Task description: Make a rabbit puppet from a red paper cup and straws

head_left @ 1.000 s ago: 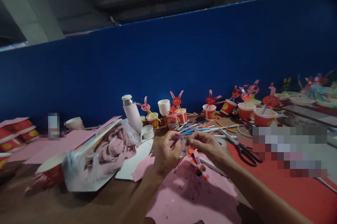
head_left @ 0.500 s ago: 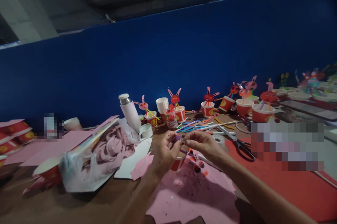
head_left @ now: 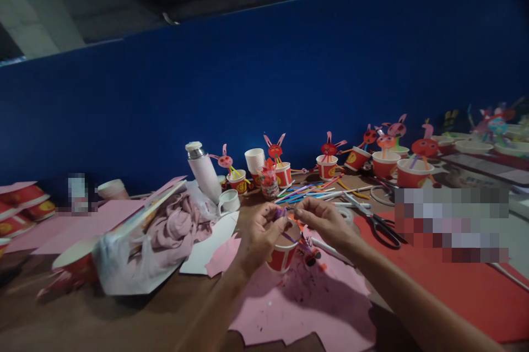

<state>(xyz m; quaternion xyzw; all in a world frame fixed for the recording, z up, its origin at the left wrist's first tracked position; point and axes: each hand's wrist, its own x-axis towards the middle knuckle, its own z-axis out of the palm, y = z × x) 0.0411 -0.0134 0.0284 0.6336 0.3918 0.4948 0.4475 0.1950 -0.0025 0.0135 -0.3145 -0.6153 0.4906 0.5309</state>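
My left hand [head_left: 259, 233] is closed around a red paper cup [head_left: 281, 255] and pinches a short purple straw [head_left: 281, 212] at its fingertips. My right hand [head_left: 324, 220] is closed in a pinch right beside it, fingertips meeting the same straw over the cup. Both hands hover just above a pink paper sheet [head_left: 306, 308] on the brown table. A small pink and red paper cut-out [head_left: 309, 253] lies on the sheet under my right wrist.
Black scissors [head_left: 382, 225] lie on red paper [head_left: 454, 291] to the right. Coloured straws [head_left: 308, 192], a white flask [head_left: 203, 171], a white mug [head_left: 229, 201], stacked cups [head_left: 255, 160] and several rabbit cup figures [head_left: 328, 162] stand behind. A pink cloth in a bag [head_left: 165, 236] lies left.
The red cup has come into view in my left hand and sits a little higher. My hands stay pinched together on the straw; the view has shifted slightly.
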